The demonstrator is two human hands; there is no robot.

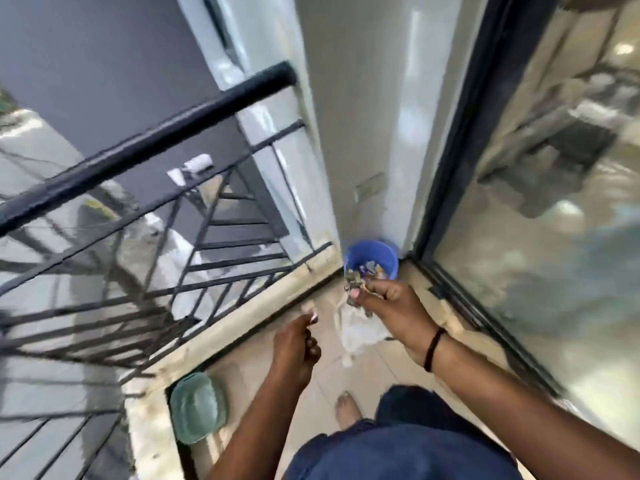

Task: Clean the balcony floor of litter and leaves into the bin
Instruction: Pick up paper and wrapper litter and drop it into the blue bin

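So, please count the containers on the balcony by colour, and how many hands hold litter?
Blue bin: 1, in the far corner, with litter inside
Green container: 1, on the floor by the railing
Hands holding litter: 1, the right hand; the left hand seems to hold nothing
Total containers: 2

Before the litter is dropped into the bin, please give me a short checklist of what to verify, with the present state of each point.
1. Right hand grips the litter clump: ok.
2. Clump is over the blue bin opening: not ok; it sits at the near rim, partly outside.
3. Bin stands upright in the corner with room inside: ok, some litter is already in it.
4. Left hand is free to help: cannot tell; the fingers are curled and blurred.
5. Floor is finished: not ok; a white plastic piece lies on the tiles below the right hand.
6. Bare foot is away from that plastic: ok.
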